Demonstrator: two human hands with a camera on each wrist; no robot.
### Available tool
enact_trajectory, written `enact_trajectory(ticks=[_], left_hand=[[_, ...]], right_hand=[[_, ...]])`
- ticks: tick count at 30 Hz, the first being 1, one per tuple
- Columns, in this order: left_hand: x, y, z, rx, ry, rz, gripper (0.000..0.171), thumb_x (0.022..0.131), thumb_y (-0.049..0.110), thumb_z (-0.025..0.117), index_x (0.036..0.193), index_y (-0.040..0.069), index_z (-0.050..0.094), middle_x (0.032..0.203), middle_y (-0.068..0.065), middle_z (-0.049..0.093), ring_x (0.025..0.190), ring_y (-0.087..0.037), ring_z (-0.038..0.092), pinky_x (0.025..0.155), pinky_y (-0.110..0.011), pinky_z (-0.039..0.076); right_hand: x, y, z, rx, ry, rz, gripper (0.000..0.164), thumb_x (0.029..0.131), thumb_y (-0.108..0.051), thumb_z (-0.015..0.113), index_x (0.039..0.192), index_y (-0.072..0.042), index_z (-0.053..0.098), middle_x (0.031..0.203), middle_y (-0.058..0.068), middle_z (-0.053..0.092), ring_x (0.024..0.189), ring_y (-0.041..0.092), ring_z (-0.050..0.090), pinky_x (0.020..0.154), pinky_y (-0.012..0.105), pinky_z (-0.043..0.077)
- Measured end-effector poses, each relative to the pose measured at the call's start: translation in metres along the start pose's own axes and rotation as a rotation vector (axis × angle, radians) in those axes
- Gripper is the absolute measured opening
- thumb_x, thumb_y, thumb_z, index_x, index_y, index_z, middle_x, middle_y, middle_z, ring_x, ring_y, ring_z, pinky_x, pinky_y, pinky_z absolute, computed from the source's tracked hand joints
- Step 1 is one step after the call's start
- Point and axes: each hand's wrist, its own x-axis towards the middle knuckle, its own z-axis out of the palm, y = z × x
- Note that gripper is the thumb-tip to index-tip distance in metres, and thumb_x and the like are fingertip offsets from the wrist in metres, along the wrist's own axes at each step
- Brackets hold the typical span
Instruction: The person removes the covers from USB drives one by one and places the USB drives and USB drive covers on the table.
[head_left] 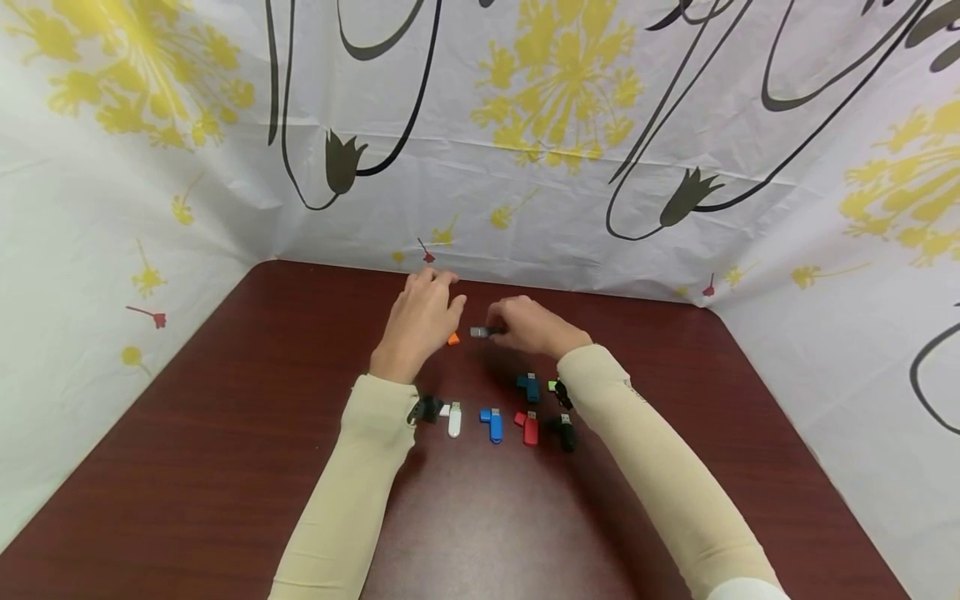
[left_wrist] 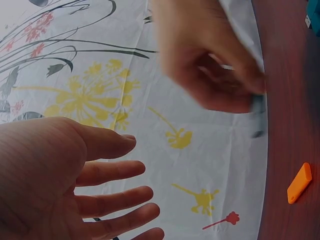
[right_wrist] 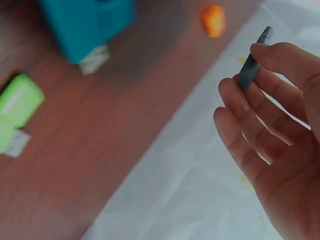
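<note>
My right hand (head_left: 528, 325) pinches a slim dark-grey USB flash drive (right_wrist: 252, 62) between thumb and fingertips, held over the far part of the table. The drive's lighter end points left in the head view. To its left is my left hand (head_left: 420, 321), palm facing inward, fingers relaxed and holding nothing in the left wrist view. A small orange piece (left_wrist: 300, 183) lies on the table beside the left thumb, partly hidden by that hand in the head view. Nearer my right forearm lie a teal USB drive (head_left: 532, 388) and a bright green one (head_left: 552, 386), the green mostly covered by the wrist.
A nearer row on the dark red-brown table (head_left: 225, 450) has a white USB drive (head_left: 454, 422), a blue one (head_left: 496, 428), a red one (head_left: 531, 431) and a black one (head_left: 567, 437). Caps lie beside several. A patterned white cloth (head_left: 450, 192) hangs around the table's back and sides.
</note>
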Motion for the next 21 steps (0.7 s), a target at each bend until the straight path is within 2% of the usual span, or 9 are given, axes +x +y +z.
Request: enact_trajectory(ticks=[5, 10, 16, 21], left_hand=[[0.000, 0.002, 0.000, 0.006, -0.016, 0.004, 0.044, 0.098, 0.034, 0.054, 0.136, 0.010, 0.055, 0.136, -0.014, 0.051, 0.117, -0.029, 0.045, 0.095, -0.050, 0.052], [0.000, 0.002, 0.000, -0.005, -0.045, 0.029, 0.041, 0.099, 0.033, 0.052, 0.134, 0.011, 0.056, 0.135, -0.013, 0.051, 0.120, -0.028, 0.043, 0.095, -0.048, 0.052], [0.001, 0.001, 0.000, -0.029, -0.060, 0.057, 0.041, 0.099, 0.035, 0.052, 0.134, 0.013, 0.056, 0.137, -0.011, 0.051, 0.123, -0.028, 0.042, 0.094, -0.049, 0.053], [0.001, 0.000, 0.000, -0.029, -0.064, 0.100, 0.045, 0.097, 0.037, 0.056, 0.135, 0.014, 0.056, 0.140, -0.010, 0.051, 0.125, -0.027, 0.041, 0.095, -0.048, 0.053]], right_hand=[[-0.008, -0.012, -0.012, 0.046, 0.095, -0.015, 0.023, 0.087, -0.019, 0.071, 0.107, -0.009, 0.069, 0.101, 0.007, 0.069, 0.084, 0.017, 0.062, 0.078, 0.038, 0.058], [-0.014, -0.022, -0.015, 0.049, 0.158, -0.016, 0.023, 0.086, -0.021, 0.072, 0.106, -0.011, 0.069, 0.102, 0.005, 0.069, 0.086, 0.014, 0.059, 0.080, 0.037, 0.057], [-0.024, -0.028, -0.019, 0.146, 0.274, 0.041, 0.022, 0.086, -0.020, 0.072, 0.106, -0.011, 0.070, 0.102, 0.008, 0.069, 0.085, 0.019, 0.059, 0.076, 0.039, 0.056], [-0.032, -0.030, -0.022, 0.187, 0.366, 0.071, 0.023, 0.087, -0.021, 0.072, 0.107, -0.011, 0.070, 0.104, 0.007, 0.067, 0.084, 0.017, 0.058, 0.074, 0.039, 0.056]])
